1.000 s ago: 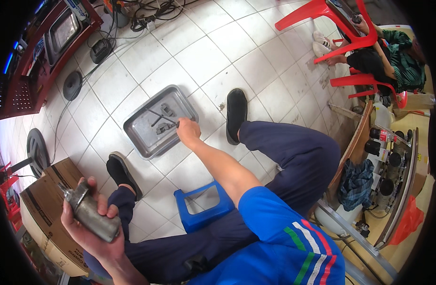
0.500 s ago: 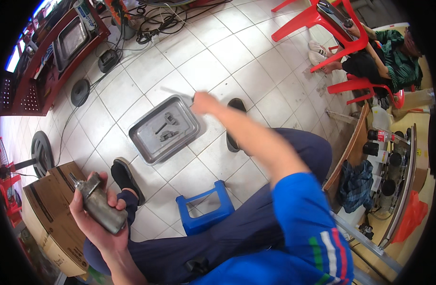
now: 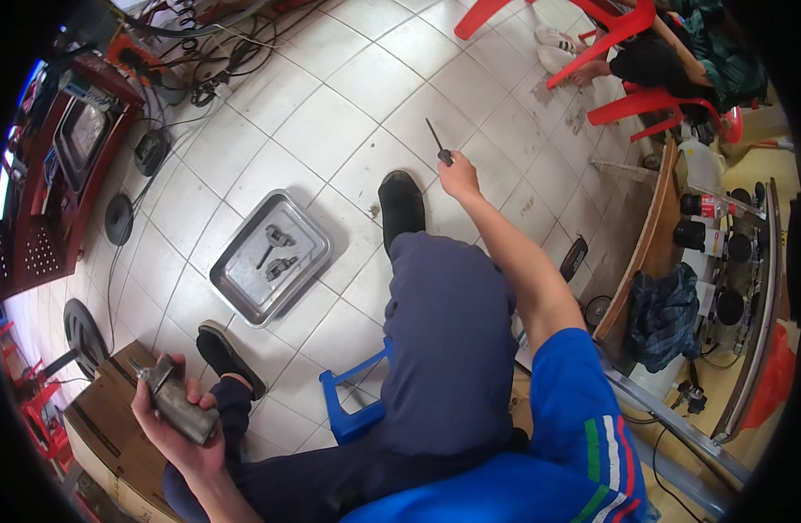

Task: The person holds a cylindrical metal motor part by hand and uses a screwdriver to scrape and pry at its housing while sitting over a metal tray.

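My left hand (image 3: pixel 191 449) is closed around a small grey cylindrical motor (image 3: pixel 184 410) at the lower left. A short shaft sticks out of its upper end. Out to the right, over the floor, my right hand (image 3: pixel 461 179) grips the handle of a screwdriver (image 3: pixel 445 157), its thin dark blade pointing up and away. Between the two hands, a metal tray (image 3: pixel 242 292) lies on the tiles. In it are a metal part with a stem (image 3: pixel 279 235) and a smaller dark metal part (image 3: pixel 281 268). Neither hand touches the tray.
A blue stool (image 3: pixel 352 418) stands beside my raised right knee. Cardboard boxes (image 3: pixel 112 427) are at the lower left. A red workbench (image 3: pixel 47 209) and cables (image 3: pixel 243 48) lie farther off. At right are a shelf with bottles (image 3: pixel 732 305), red chairs (image 3: pixel 605 39) and a seated person (image 3: pixel 662 65).
My right hand has swung right, away from the tray, with the screwdriver. My right knee has moved up and in, partly covering the blue stool. The left hand still holds the motor.
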`<state>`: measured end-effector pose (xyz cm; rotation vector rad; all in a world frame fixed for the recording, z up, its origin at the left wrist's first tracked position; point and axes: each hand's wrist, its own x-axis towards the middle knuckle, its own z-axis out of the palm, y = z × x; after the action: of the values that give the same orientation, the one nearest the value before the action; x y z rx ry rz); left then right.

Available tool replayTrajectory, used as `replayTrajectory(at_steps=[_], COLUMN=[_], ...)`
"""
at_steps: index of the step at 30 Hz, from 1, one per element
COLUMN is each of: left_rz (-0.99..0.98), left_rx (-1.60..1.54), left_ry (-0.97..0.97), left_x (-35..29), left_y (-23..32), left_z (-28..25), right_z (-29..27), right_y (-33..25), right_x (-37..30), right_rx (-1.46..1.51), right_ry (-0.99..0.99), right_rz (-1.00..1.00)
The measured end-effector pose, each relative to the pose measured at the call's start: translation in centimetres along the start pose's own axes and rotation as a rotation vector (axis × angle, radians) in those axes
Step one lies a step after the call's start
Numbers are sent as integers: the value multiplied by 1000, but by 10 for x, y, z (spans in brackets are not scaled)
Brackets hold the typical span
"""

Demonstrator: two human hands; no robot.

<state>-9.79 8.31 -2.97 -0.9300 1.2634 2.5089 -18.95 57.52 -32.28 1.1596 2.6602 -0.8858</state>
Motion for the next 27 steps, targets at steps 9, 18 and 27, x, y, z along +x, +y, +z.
replayTrajectory(at_steps=[9,18,27], left_rz=[-55,-44,-49], left_rx=[70,86,62], left_ry=[48,63,47], left_x=[20,23,21], left_y=[-22,-20,-19], left_z=[13,11,7], right_z=[28,31,34], right_y=[10,13,8], right_x=[18,41,42], right_rx=[86,-17,-27], right_ry=[90,34,1], right_rz=[107,59,103])
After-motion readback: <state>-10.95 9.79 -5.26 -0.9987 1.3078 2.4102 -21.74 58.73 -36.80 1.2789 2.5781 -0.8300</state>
